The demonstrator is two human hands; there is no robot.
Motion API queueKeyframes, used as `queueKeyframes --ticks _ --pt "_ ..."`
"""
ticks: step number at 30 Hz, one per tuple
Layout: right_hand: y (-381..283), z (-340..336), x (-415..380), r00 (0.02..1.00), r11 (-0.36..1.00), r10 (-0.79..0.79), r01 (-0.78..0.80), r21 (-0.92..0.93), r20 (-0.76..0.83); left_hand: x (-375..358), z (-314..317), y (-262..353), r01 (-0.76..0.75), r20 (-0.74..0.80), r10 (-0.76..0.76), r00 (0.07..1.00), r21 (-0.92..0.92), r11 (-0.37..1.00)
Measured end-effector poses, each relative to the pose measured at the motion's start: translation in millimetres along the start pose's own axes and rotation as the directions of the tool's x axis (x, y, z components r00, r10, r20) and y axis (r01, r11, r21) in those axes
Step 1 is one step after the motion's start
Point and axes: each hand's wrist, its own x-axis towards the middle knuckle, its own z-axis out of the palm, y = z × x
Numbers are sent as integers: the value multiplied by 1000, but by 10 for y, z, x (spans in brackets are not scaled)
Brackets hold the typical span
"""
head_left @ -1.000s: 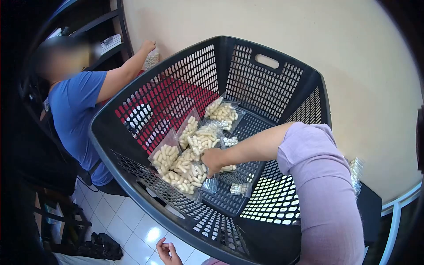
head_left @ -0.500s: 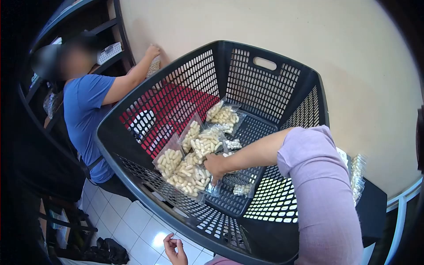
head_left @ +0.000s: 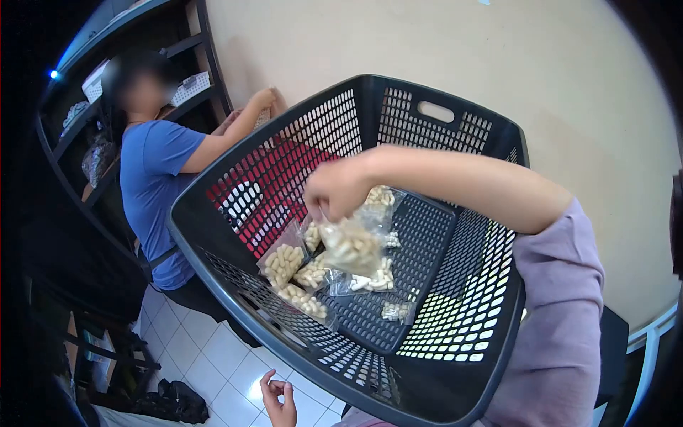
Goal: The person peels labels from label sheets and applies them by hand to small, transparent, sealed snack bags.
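My right hand [head_left: 338, 188] is closed on the top of a clear plastic bag of pale oblong pieces [head_left: 352, 247], which hangs blurred inside a large black plastic basket [head_left: 398, 402]. Below it on the basket floor lie several similar bags; one bag [head_left: 283, 263] leans by the left wall and another bag [head_left: 302, 300] is in front of it. A flatter bag of white pieces [head_left: 373, 277] and a small bag [head_left: 396, 311] rest toward the middle. Outside the basket, near its front rim, my left hand [head_left: 279, 402] holds nothing, its fingers loosely bent and apart.
A person in a blue shirt [head_left: 160, 206] stands left of the basket, arms reaching toward the wall. Behind them are dark shelves [head_left: 188, 43] with a white bin [head_left: 191, 87]. A black plastic bag [head_left: 172, 402] lies on the tiled floor [head_left: 220, 356].
My right hand has risen from the basket floor, lifting a bag of pale pieces. The view has shifted slightly. My left hand stays near the front rim.
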Motion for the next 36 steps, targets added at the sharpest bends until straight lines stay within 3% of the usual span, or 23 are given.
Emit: queueKeyframes --ticks 2,4,5,6,8,9,10,12,13,15,16,17,18,20,22,24,26,28,29,31,32,34,36 --pt "-76 -149 -355 891 962 -253 191 -195 -378 38 41 25 -3 15 3 1000 -26 1000" --pt "-197 -218 -748 780 974 -220 205 -94 -585 39 115 87 -79 14 79 997 37 996" --pt "-299 -220 -970 704 983 -185 135 -127 -686 24 145 219 -109 57 100 993 186 977" --pt "-366 -203 -1178 615 987 -157 61 -151 -773 12 191 256 -100 51 92 994 186 978" --pt "-296 -159 -1528 365 978 -207 68 -196 -908 -29 282 242 66 288 -86 954 79 995" --pt "-295 -135 -1763 277 983 -179 86 -162 -944 -88 333 166 -54 339 -15 941 193 980" --pt "-293 -100 -2028 186 986 -145 105 -127 -972 -138 381 63 -52 332 -16 943 194 980" --pt "-212 33 -2600 43 996 -63 64 -60 -997 -239 508 -226 -94 519 -14 855 181 979" --pt "-182 142 -2815 45 997 -62 57 -60 -997 -293 594 -375 -116 611 -12 791 168 979" --pt "-168 440 -3206 -65 998 -51 -29 -49 -997 -409 816 -503 -159 784 -6 621 133 978" --pt "-159 623 -3349 -65 998 -40 -48 -37 -997 -489 924 -597 -178 857 -5 515 113 977" --pt "-127 830 -3465 -121 999 36 -16 38 -992 -497 1116 133 0 882 -219 418 241 970" --pt "-97 1042 -3573 -176 994 112 21 110 -978 -563 1252 509 44 922 -171 349 166 985" --pt "-53 1475 -3784 -79 966 223 155 209 -972 -651 1513 659 75 961 -64 271 45 996" --pt "-15 1861 -3886 49 975 215 40 217 -975 -684 1821 1022 26 960 22 277 -31 999" --pt "-22 2136 -3905 189 951 308 -24 309 -932 -750 2143 1206 -120 772 272 575 -249 961" --pt "45 2407 -3861 183 937 347 -40 346 -920 -773 2543 1482 -176 658 397 639 -378 909" --pt "143 2631 -3815 171 947 320 -36 318 -932 -826 2923 1800 -314 573 580 579 -500 807" --pt "175 2723 -3801 164 943 331 -40 329 -929 -881 3104 1949 -309 584 577 571 -498 810" --pt "221 2858 -3797 183 925 376 -18 379 -909 -996 3395 2178 -538 484 703 522 -453 711" --pt "249 2905 -3805 180 923 383 -23 385 -906 -1032 3467 2210 -534 490 702 518 -456 712" --pt "297 2985 -3835 141 919 391 3 395 -910 -1101 3595 2228 -378 735 492 466 -337 862" --pt "345 3056 -3879 133 909 415 -19 416 -900 -1170 3710 2102 -361 729 504 463 -364 858"
